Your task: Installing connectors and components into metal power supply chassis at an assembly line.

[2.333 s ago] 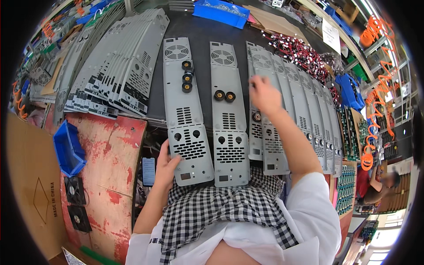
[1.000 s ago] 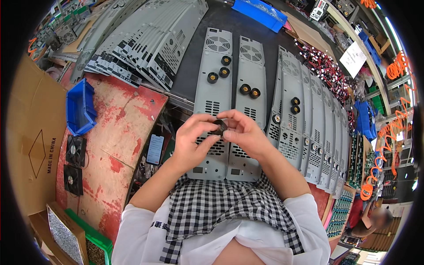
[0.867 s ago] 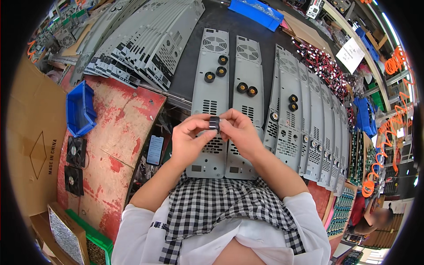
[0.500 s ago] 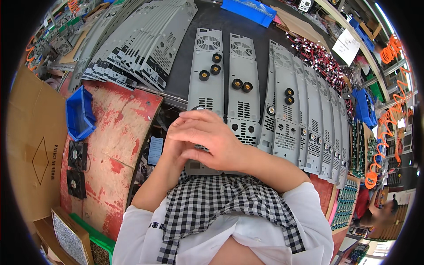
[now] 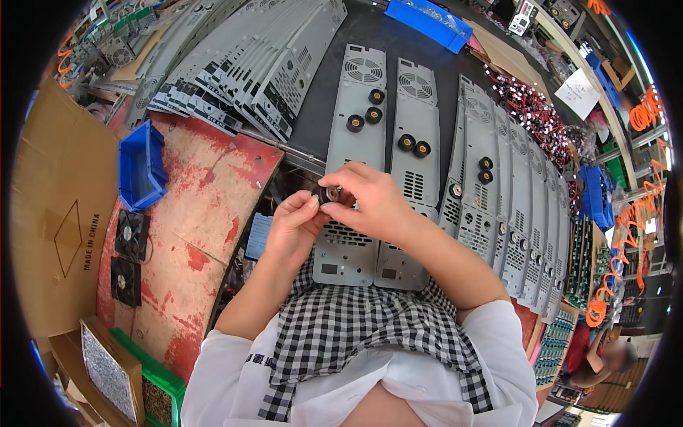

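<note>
Between the fingertips of my left hand and my right hand is a small black round socket with a brownish centre. Both hands pinch it above the lower part of a long grey metal panel with a fan grille and vent slots. Three loose black round sockets with brass centres, one of them a socket, rest on that panel. To its right lies a second grey panel, bearing a pair of the same sockets.
More grey panels overlap at the right, and another stack leans back left. A blue bin and two black fans sit on the worn red board. Red-and-black wires are heaped at far right.
Earlier my hands were cupped together with the right over the left. They have drawn apart a little, and the black socket now shows between the fingertips. The whole view has shifted slightly.
</note>
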A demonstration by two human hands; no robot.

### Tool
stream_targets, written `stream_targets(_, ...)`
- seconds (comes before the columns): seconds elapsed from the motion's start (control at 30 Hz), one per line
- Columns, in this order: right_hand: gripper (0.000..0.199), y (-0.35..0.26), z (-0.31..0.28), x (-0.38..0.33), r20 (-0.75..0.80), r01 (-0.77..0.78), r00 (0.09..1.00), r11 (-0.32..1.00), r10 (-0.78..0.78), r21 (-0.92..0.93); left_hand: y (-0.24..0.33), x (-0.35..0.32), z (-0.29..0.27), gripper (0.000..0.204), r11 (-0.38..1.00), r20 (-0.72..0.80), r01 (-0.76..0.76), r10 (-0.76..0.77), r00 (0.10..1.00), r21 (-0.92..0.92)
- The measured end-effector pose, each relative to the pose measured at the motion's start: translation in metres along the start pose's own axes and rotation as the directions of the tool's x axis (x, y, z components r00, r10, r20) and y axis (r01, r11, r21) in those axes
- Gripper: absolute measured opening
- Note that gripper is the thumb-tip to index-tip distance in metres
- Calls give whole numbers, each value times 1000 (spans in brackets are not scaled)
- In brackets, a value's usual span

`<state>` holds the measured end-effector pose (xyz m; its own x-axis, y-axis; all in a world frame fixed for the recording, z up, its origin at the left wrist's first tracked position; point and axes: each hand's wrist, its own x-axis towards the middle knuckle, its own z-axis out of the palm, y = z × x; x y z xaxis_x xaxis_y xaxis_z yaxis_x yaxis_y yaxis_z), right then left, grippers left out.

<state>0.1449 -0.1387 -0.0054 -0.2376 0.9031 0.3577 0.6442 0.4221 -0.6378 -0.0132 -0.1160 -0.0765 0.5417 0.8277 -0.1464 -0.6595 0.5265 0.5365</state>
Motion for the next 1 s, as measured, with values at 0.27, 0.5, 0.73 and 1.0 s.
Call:
stream_targets(0.27,28,36,-7,-5,37,-242,969,969,243,-46,-29,9,-73,17,991,-240,130,-125,963,6)
stream_targets(0.5,31,49,-3,-15,144,-356,918,928,370,-112,-38,15,-31,33,913,-97,404,-407,908,-50)
stream_targets(0.73,30,49,-4,-13,169,-290,935,945,313,-150,-41,0,-45,61,887,136,376,-351,926,-267)
stream_targets(1.0,28,44,-4,-5,222,-221,943,965,248,-138,-45,-15,-41,71,918,106,346,-331,938,-194)
